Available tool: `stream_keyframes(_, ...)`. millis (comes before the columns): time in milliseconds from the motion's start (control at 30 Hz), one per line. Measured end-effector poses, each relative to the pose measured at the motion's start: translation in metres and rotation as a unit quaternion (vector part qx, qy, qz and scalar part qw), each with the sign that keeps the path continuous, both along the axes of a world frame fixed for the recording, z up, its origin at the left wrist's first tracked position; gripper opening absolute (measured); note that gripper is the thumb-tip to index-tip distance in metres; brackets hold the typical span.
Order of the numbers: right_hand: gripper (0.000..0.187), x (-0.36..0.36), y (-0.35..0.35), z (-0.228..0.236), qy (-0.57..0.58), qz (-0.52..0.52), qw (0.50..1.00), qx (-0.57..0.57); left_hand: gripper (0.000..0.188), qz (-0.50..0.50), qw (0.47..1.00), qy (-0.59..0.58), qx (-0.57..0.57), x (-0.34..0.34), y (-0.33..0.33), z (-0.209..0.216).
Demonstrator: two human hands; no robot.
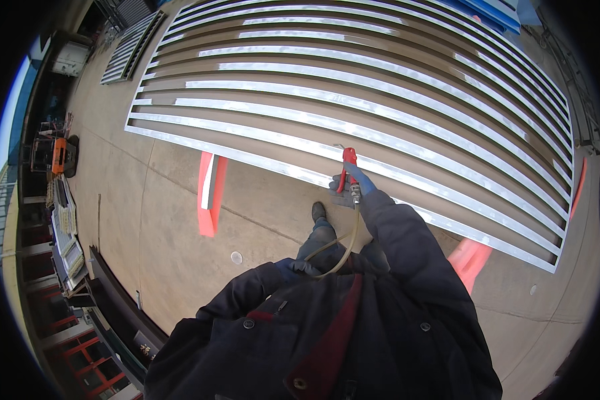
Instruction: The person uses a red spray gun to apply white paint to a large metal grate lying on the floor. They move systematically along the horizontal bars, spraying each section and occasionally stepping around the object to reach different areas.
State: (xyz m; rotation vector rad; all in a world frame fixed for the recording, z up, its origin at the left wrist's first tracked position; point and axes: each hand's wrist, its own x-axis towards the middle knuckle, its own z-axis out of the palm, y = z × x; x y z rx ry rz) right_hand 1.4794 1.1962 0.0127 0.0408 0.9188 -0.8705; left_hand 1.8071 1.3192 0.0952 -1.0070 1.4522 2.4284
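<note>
My right hand (361, 181), in a grey-blue glove, is closed around a red air blow gun (349, 157). The gun's thin bent nozzle points away from me, over the near edge of a large slatted metal panel (300, 138). From the metal fitting under the gun, a pale yellowish hose (355, 233) curves down toward my waist. There my gloved left hand (296, 269) is closed on the hose. Long parallel slats make up the panel, with shiny whitish metal on much of them and brownish patches on others.
Under the panel stand red-orange supports, one at the left (211, 193) and one at the right (470, 261). A smaller slatted panel (132, 48) lies at the far left. An orange machine (63, 157) and stacked material (67, 230) line the left side. Blue sheeting (490, 12) shows at the far right.
</note>
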Motion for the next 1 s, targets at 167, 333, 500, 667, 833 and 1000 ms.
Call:
stream_keyframes(167,0.064,0.173,-0.126,0.030,-0.089,0.056,0.994,-0.037,0.032,0.065,0.997,-0.037,0.029,0.122,-0.036,-0.025)
stream_keyframes(333,0.060,0.328,-0.228,0.032,0.132,0.244,0.953,-0.125,0.034,0.187,0.974,-0.009,0.127,0.225,-0.060,-0.039)
stream_keyframes(500,0.058,0.360,-0.263,-0.029,0.376,0.342,0.851,-0.127,0.032,0.255,0.952,-0.008,0.168,0.245,-0.081,-0.041)
stream_keyframes(667,0.055,0.259,-0.223,-0.064,0.522,0.323,0.790,0.005,0.012,0.273,0.954,-0.001,0.124,0.225,-0.099,-0.046)
stream_keyframes(833,0.053,0.225,-0.189,-0.059,0.490,0.239,0.837,0.043,0.013,0.178,0.982,-0.030,0.057,0.230,-0.122,-0.063)
stream_keyframes(1000,0.057,0.240,-0.198,-0.067,0.398,0.256,0.873,-0.119,0.014,0.063,0.990,0.055,-0.110,0.226,-0.132,-0.069)
